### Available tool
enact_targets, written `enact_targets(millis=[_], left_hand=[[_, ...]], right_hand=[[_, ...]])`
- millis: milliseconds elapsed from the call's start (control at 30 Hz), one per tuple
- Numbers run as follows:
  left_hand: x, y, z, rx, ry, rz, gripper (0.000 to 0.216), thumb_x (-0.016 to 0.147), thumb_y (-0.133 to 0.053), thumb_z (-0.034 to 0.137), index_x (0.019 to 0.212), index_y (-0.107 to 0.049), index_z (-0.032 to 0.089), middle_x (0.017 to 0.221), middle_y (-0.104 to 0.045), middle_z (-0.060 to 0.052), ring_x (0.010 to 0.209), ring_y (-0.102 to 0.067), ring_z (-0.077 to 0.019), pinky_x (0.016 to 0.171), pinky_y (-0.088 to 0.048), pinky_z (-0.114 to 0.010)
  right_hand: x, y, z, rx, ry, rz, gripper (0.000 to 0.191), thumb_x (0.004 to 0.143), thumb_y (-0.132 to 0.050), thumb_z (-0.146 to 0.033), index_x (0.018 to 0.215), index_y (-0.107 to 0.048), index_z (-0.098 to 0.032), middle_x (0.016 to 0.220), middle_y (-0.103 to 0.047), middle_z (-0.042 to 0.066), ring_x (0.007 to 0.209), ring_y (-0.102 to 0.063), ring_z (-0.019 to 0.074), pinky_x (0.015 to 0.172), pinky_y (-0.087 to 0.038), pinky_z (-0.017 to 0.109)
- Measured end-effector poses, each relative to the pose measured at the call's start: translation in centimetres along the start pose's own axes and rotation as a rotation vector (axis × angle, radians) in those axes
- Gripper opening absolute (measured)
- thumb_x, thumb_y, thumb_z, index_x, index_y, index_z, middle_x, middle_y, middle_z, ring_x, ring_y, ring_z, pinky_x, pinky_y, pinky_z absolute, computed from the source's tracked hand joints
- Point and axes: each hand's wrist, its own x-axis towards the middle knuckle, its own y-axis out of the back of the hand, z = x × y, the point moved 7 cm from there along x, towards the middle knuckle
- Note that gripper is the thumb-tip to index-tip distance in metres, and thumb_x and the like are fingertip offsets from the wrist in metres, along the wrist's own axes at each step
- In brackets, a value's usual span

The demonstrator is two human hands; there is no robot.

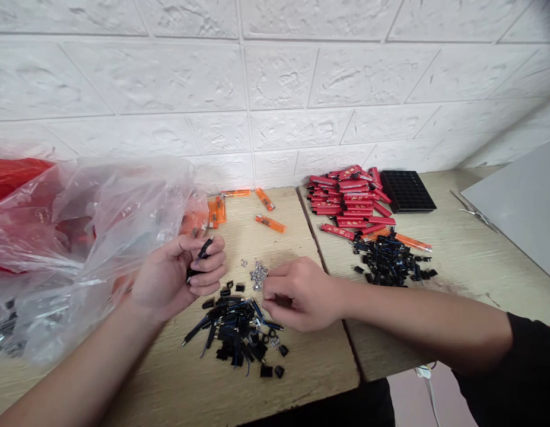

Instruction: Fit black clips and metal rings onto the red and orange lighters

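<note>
My left hand (181, 274) is raised a little above the wooden table (301, 356) and its fingers are closed round a small black plastic part (202, 252). My right hand (296, 293) rests on the table with its fingers pinched together beside a little heap of small silvery metal pieces (258, 274); what the fingertips hold, if anything, I cannot make out. Just below both hands lies a pile of black plastic parts (239, 332) with thin blue-black stems.
A crumpled clear plastic bag (79, 237) over red material fills the left. Orange lighters (270, 223) lie behind the hands. On the right table are a stack of red lighters (350, 198), a black grid tray (407, 191), another black-parts pile (390, 261) and a grey board (519, 201).
</note>
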Motion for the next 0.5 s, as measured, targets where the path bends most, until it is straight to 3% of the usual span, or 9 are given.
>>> enact_targets(millis=[133, 267, 500], left_hand=[[0.1, 0.0, 0.0, 0.017, -0.008, -0.006, 0.023, 0.089, -0.068, 0.036, 0.079, -0.055, 0.019, 0.068, -0.032, 0.005, 0.05, -0.03, -0.0082, 0.043, -0.035, -0.019], [0.6, 0.4, 0.1, 0.006, -0.035, 0.073, 0.03, 0.1, -0.062, 0.038, 0.078, -0.052, 0.019, 0.07, -0.041, 0.003, 0.048, -0.034, -0.007, 0.039, -0.028, -0.016], [0.7, 1.4, 0.5, 0.031, -0.061, 0.214, 0.016, 0.088, -0.07, 0.023, 0.082, -0.056, 0.018, 0.078, -0.057, -0.002, 0.051, -0.047, -0.0085, 0.034, -0.025, -0.014]], right_hand=[[0.0, -0.1, 0.0, -0.009, -0.001, -0.006, 0.018, 0.095, -0.059, -0.024, 0.078, -0.057, -0.02, 0.068, -0.056, -0.003, 0.059, -0.045, 0.01, 0.059, -0.035, 0.026], [0.0, 0.0, 0.0, 0.012, 0.007, 0.014, 0.018, 0.095, -0.059, -0.023, 0.077, -0.056, -0.02, 0.068, -0.056, -0.003, 0.059, -0.045, 0.0099, 0.058, -0.034, 0.026], [0.0, -0.1, 0.0, -0.01, 0.008, 0.004, 0.019, 0.096, -0.057, -0.025, 0.077, -0.055, -0.02, 0.067, -0.056, -0.003, 0.058, -0.044, 0.0095, 0.059, -0.034, 0.026]])
